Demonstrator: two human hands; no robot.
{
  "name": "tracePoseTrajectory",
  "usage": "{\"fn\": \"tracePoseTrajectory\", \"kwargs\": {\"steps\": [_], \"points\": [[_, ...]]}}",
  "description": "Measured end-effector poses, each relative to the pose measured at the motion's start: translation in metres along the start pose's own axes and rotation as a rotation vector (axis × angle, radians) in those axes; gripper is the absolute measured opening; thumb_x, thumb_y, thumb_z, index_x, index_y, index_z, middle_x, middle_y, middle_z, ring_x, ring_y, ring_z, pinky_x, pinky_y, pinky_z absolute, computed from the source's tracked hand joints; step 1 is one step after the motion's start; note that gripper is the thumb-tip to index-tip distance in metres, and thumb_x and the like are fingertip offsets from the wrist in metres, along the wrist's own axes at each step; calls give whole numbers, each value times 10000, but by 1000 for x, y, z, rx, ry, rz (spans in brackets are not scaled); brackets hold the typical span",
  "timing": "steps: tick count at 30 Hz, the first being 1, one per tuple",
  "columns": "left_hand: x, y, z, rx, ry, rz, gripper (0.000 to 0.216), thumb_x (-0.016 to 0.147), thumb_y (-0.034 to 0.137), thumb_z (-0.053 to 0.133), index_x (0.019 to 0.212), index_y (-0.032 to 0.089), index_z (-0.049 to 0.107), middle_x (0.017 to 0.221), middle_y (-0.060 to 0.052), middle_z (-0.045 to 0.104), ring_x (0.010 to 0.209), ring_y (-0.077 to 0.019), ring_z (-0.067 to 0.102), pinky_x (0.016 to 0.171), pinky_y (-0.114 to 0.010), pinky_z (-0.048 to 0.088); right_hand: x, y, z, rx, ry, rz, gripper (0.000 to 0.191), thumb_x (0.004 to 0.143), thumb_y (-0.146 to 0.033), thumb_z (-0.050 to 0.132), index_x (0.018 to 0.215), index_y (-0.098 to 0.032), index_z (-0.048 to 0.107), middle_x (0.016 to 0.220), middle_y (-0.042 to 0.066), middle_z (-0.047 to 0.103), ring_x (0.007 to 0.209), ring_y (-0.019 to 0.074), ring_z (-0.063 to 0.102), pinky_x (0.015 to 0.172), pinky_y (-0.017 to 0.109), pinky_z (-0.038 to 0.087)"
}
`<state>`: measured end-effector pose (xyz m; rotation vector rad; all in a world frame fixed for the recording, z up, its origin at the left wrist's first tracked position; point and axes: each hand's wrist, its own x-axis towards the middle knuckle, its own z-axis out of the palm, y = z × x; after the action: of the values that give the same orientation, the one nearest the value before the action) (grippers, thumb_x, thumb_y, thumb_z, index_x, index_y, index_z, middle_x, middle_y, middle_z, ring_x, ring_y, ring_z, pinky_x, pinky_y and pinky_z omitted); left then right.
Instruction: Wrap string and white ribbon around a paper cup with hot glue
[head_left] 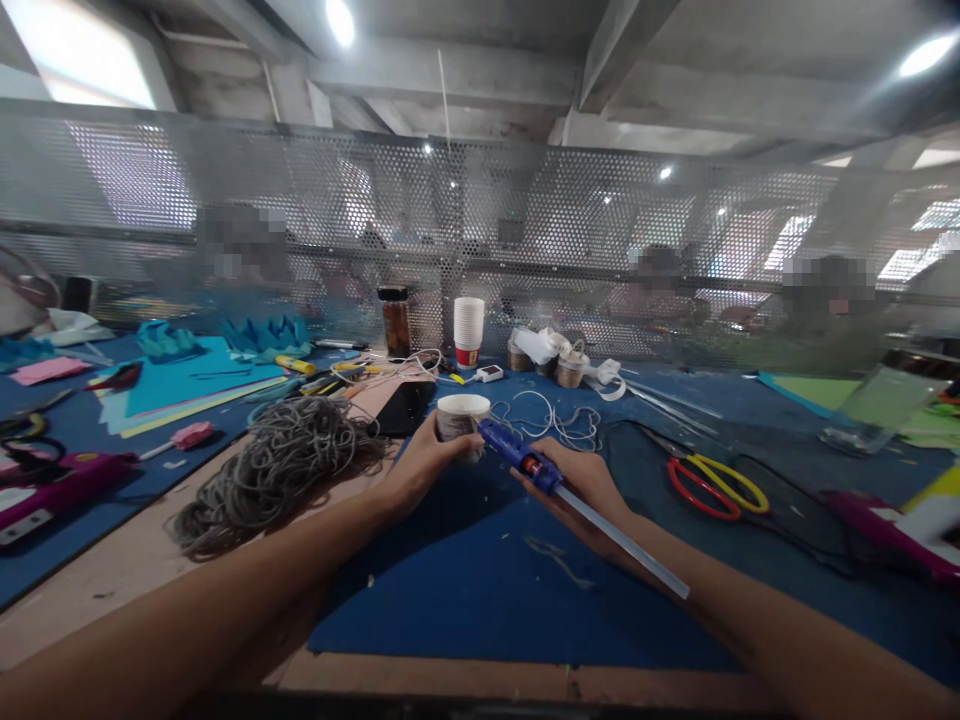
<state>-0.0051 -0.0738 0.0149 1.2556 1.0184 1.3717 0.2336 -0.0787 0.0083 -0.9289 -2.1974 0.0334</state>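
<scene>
My left hand [424, 457] is closed around a paper cup [459, 410] with a white rim and a greyish wrapped side, held upright over the blue mat [450, 560]. In my right hand [581, 480] is a blue hot glue gun [517, 450], its nozzle close to the cup's side. Whether the nozzle touches the cup I cannot tell. A long translucent glue stick [622, 540] sticks out of the gun's back end, toward me. Left of the cup lies a loose heap of grey cord [281, 470].
Red-and-yellow-handled scissors [712, 485] lie right of my hands. Behind the cup stand stacked paper cups [469, 330], a jar [394, 322] and wrapped cups [570, 367]. Coloured paper [195, 375] and a dark phone [409, 408] are on the left. A perforated metal screen [487, 230] closes the back.
</scene>
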Motion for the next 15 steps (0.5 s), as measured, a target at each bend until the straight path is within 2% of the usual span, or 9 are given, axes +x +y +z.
{"fn": "tracePoseTrajectory", "kwargs": {"steps": [7,15], "points": [[-1,1,0,2,-16,-9,645,691,330,865,1255,158,605,1176,-106,711,1052,-263,663,942,-400,502,-1,2,3,4,22,-6,116,909,-338,616,963,-235,622,777,4,744,605,159,684,564,213,399],[-1,2,0,0,15,-21,623,658,333,878,1214,178,644,1167,-95,733,1055,-270,678,940,-392,506,2,-19,-19,77,-77,28,96,964,-325,586,984,-232,601,846,18,745,632,150,674,615,211,434]]}}
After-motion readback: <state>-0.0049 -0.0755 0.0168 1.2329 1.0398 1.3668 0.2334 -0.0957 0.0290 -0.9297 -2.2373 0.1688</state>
